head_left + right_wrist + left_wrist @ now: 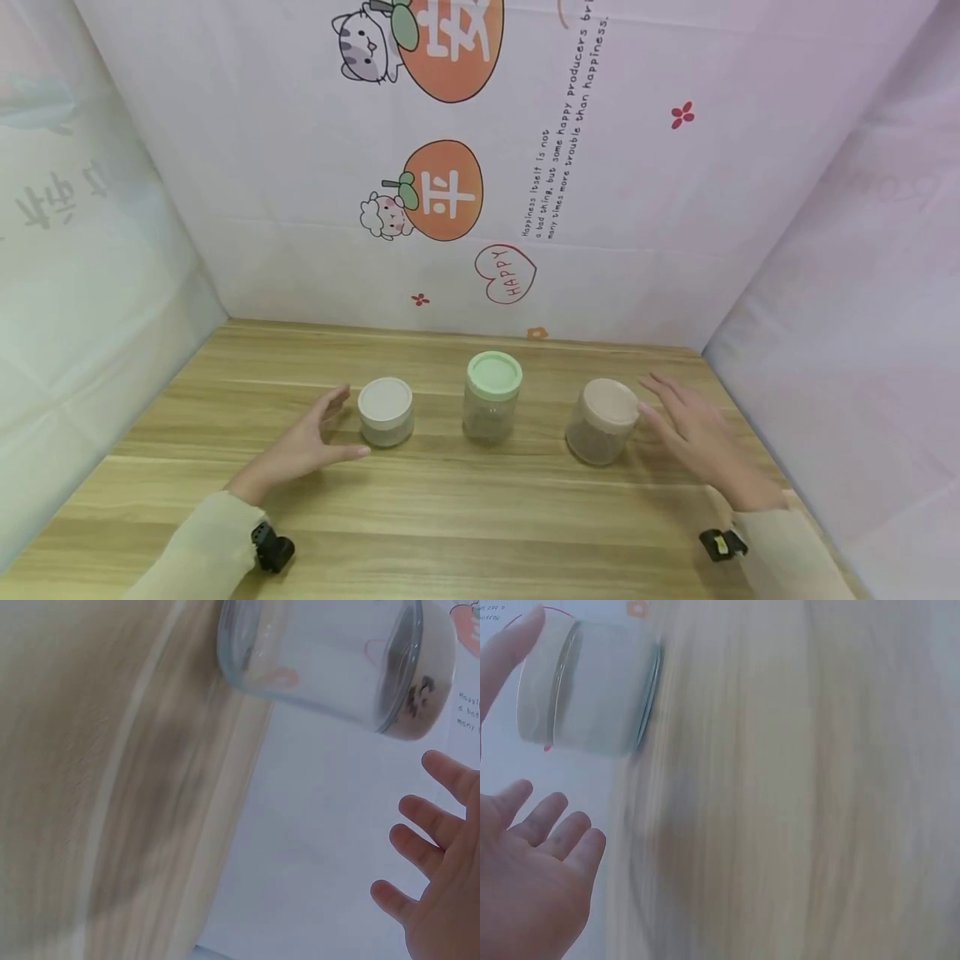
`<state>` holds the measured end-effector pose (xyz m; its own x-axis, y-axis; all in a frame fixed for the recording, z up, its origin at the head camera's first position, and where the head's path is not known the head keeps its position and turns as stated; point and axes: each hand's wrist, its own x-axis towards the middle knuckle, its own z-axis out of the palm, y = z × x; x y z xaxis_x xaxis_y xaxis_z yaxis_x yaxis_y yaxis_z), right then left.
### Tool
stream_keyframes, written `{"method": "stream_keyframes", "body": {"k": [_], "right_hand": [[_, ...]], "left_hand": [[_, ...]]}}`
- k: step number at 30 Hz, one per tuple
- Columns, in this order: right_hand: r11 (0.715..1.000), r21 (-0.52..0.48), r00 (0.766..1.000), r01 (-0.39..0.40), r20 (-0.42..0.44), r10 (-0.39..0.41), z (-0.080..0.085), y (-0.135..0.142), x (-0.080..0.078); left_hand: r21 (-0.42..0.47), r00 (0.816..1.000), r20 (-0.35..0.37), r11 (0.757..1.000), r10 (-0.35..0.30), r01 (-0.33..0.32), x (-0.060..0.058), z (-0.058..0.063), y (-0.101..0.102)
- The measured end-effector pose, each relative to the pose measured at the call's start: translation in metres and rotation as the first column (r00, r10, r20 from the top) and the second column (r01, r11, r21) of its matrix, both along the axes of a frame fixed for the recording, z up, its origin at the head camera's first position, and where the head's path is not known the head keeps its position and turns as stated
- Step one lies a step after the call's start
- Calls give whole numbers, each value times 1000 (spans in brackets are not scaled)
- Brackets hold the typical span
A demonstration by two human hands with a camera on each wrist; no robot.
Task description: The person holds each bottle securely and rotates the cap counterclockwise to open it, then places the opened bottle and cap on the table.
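Three clear jars with lids stand in a row on the wooden table. The short one with a white lid (386,400) is at the left. My left hand (306,446) is beside it, fingers and thumb spread round a gap, holding nothing. In the left wrist view that short jar (604,686) shows past the thumb. A taller jar with a pale green lid (492,398) is in the middle. At the right stands a jar with a beige lid (602,421). My right hand (697,437) is next to it with fingers spread, thumb tip right at the lid's edge.
The wooden tabletop (450,533) ends at a white printed cloth (600,275) behind the jars. Cloth walls also rise at the left (90,317) and the right (847,333). Each wrist wears a small black camera, such as the left one (272,547).
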<state>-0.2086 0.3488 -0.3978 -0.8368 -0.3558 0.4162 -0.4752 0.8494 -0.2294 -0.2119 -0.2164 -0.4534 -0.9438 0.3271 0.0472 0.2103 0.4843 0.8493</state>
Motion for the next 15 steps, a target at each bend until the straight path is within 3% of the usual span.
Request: {"method": "stream_keyframes", "body": {"k": [6, 15], "right_hand": [[999, 8, 999, -32, -12, 32, 6, -16, -5], [997, 7, 996, -81, -43, 82, 13, -40, -9]], "left_hand": [[104, 998, 61, 994, -25, 18, -6, -5, 9], [141, 993, 116, 989, 32, -49, -15, -13, 22]]}}
